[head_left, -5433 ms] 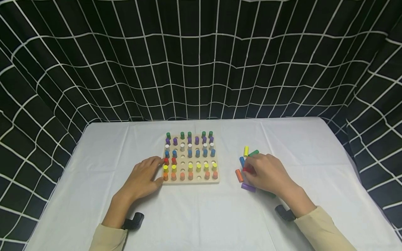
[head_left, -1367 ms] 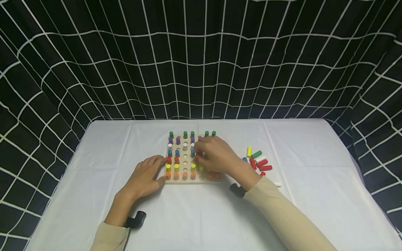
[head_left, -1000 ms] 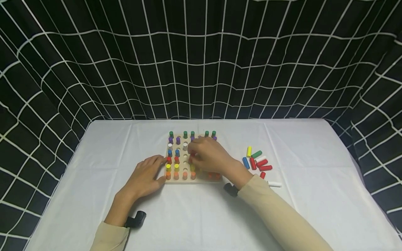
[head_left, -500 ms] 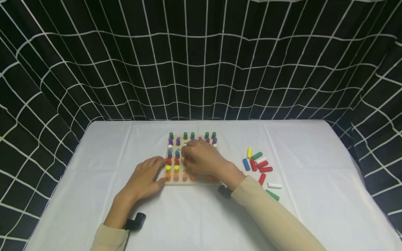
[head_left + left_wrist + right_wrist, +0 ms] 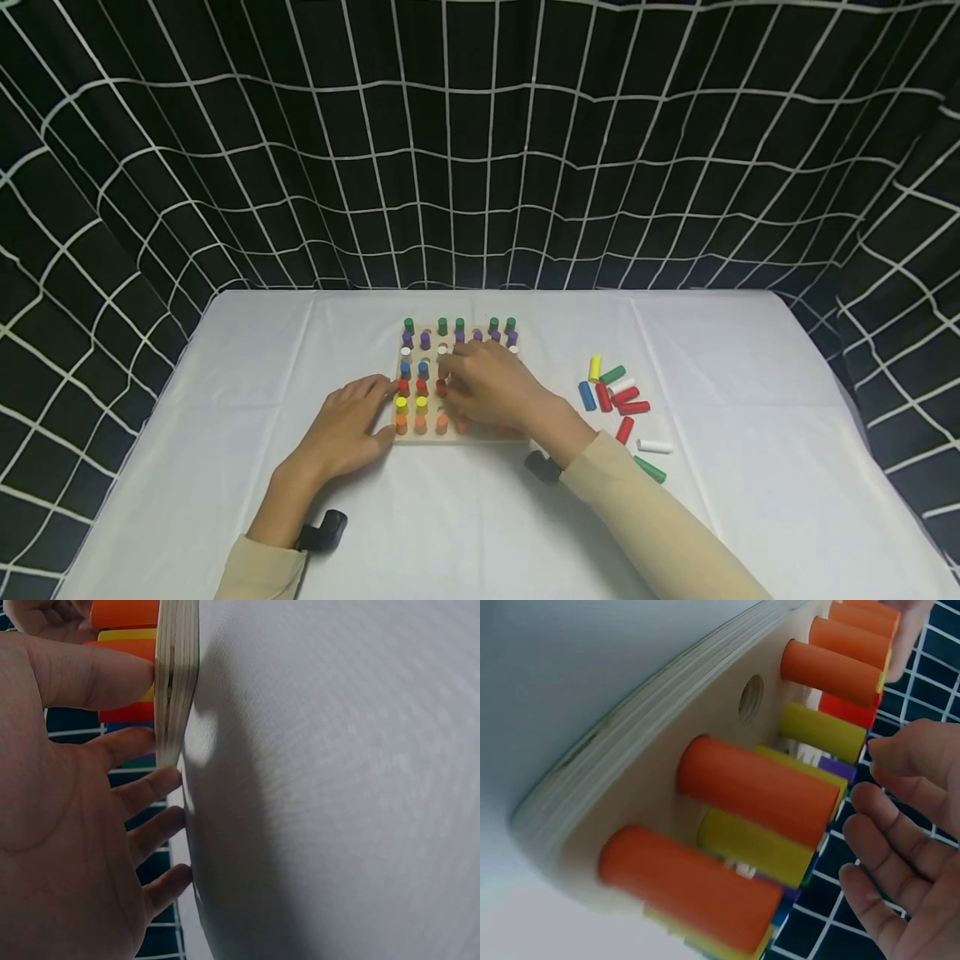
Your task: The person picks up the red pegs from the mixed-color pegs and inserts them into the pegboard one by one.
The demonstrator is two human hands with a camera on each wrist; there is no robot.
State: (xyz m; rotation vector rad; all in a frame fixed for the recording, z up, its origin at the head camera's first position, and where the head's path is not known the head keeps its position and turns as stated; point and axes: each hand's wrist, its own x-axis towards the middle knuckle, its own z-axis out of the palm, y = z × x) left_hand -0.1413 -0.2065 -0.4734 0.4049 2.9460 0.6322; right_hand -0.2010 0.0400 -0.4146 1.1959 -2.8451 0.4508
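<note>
A wooden pegboard [image 5: 480, 438] lies on the white cloth, with rows of coloured pegs upright in it. My left hand [image 5: 347, 425] rests on the cloth at the board's left side; in the left wrist view its thumb [image 5: 97, 675] and fingers touch the board's edge. Over the board's middle hovers my right hand [image 5: 491, 383], hiding several pegs beneath it. Just left of its fingertips a red peg [image 5: 441, 388] stands in the third column. The right wrist view has the right hand's fingers [image 5: 870, 892] loosely bent, with no peg between them. Orange pegs [image 5: 757, 787] fill the near row except for one hole.
Loose pegs lie on the cloth right of the board: a yellow one [image 5: 595, 367], a blue one [image 5: 587, 396], several red ones including one near the front [image 5: 625, 430], white ones and green ones such as the green peg [image 5: 649, 468]. A black curtain [image 5: 480, 167] with white grid lines surrounds the table.
My right hand came from the loose pegs to the board with a red peg. That peg now stands in the red row's third column, and the hand has shifted slightly right. The left hand stays put.
</note>
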